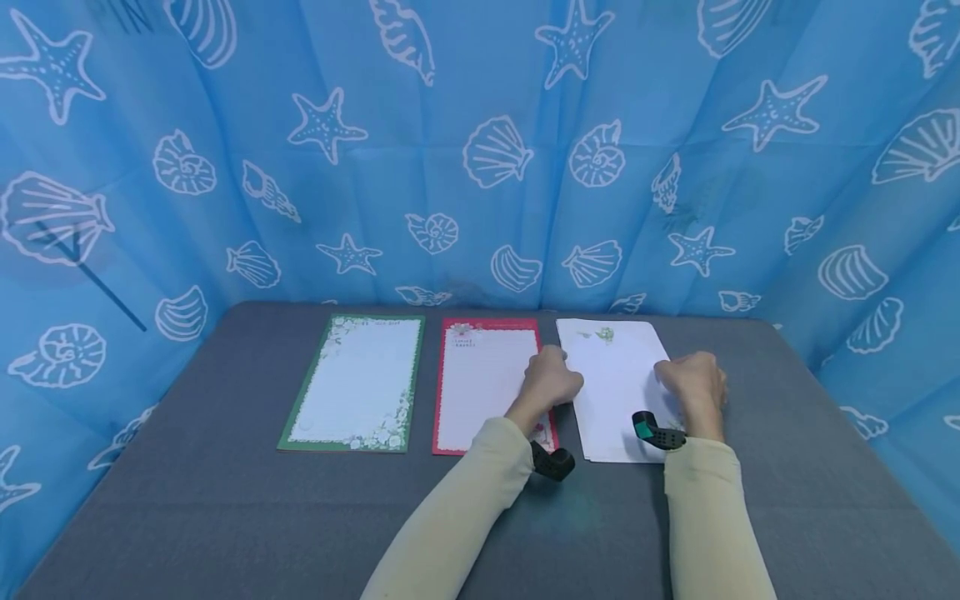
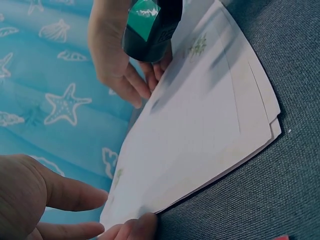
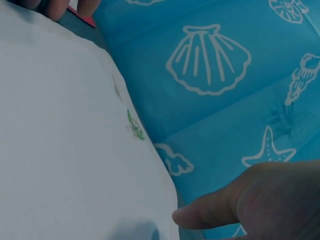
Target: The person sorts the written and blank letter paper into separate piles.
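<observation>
A stack of white paper sheets (image 1: 618, 383) with small green plant prints lies on the right part of the table. My left hand (image 1: 551, 379) is at the stack's far left edge, its fingertips (image 2: 100, 199) right at the paper's border. On the opposite side, my right hand (image 1: 693, 382) touches the right edge; one of its fingers (image 3: 192, 216) reaches the far right corner in the right wrist view. At the near left corner the sheets are slightly out of line with each other (image 2: 272, 122).
Left of the stack lies a red-bordered sheet (image 1: 480, 383), partly covered by my left forearm. Farther left is a green-bordered sheet (image 1: 356, 379). A grey cloth (image 1: 247, 500) covers the table, and a blue shell-patterned curtain (image 1: 442, 183) hangs behind it.
</observation>
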Available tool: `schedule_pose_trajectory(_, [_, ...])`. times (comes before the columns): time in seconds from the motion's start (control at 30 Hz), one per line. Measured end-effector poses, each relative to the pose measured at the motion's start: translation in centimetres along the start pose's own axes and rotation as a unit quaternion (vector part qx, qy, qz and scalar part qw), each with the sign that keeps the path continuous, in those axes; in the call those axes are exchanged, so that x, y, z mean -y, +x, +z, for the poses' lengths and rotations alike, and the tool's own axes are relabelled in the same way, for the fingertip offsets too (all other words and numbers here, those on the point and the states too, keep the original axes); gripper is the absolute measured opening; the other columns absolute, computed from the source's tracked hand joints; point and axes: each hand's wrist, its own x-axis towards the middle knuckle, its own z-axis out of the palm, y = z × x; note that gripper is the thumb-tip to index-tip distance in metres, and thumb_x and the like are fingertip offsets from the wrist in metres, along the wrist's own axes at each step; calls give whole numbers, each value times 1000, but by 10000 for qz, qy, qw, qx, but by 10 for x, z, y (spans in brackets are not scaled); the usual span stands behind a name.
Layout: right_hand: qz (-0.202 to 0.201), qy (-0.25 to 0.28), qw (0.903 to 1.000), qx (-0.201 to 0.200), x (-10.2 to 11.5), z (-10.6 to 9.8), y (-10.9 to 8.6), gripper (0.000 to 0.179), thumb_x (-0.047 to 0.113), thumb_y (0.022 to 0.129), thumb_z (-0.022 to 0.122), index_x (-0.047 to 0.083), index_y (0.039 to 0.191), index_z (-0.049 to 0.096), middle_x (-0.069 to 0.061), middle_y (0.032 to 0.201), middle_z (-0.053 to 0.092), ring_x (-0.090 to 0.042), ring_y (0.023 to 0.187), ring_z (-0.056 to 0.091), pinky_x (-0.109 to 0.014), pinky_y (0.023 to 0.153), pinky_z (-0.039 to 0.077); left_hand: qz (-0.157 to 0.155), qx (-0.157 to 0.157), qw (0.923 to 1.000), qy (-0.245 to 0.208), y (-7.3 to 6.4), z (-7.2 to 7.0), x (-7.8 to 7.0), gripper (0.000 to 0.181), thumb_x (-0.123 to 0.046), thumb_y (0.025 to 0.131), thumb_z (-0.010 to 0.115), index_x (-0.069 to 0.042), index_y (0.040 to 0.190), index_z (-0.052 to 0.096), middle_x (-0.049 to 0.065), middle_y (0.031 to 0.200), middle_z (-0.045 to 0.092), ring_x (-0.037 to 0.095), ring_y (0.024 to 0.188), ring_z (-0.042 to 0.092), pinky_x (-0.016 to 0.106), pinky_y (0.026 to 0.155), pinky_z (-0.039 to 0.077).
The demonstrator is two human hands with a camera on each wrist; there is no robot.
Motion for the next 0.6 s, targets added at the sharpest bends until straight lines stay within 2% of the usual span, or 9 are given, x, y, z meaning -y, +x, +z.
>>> schedule_pose_trajectory(0.23, [-27, -64, 10000, 38, 0, -1, 1, 37, 17, 92, 59, -11, 115, 65, -34, 127, 55, -48, 113, 49, -61, 95, 40, 0, 10, 10000, -37, -2, 1, 0, 49, -7, 86, 65, 0, 134, 62, 16, 126, 65, 28, 105, 63, 43, 90, 53])
schedule_pose_trajectory(0.37, [-63, -139, 9999, 48, 1, -2, 1, 39, 20, 94, 60, -11, 118, 64, -33, 127, 56, -47, 113, 50, -60, 95, 41, 101, -3, 9999, 1, -4, -1, 0, 47, -9, 87, 66, 0, 133, 63, 15, 123, 66, 28, 105, 63, 43, 88, 54])
schedule_pose_trajectory(0.43, [-110, -180, 9998, 22, 3, -3, 1, 39, 21, 95, 61, -11, 119, 64, -32, 126, 57, -47, 113, 50, -60, 95, 41, 199, -9, 9998, 23, -6, -4, 0, 46, -11, 88, 66, -1, 132, 64, 14, 117, 67, 26, 100, 64, 42, 85, 54])
schedule_pose_trajectory(0.6, [-283, -413, 9987, 68, 11, -5, -2, 44, 24, 96, 61, -12, 122, 62, -33, 127, 56, -47, 114, 51, -59, 94, 44, 354, 91, 9991, -227, -12, -15, 7, 43, -14, 91, 68, -2, 132, 64, 7, 91, 65, 21, 79, 62, 35, 69, 53])
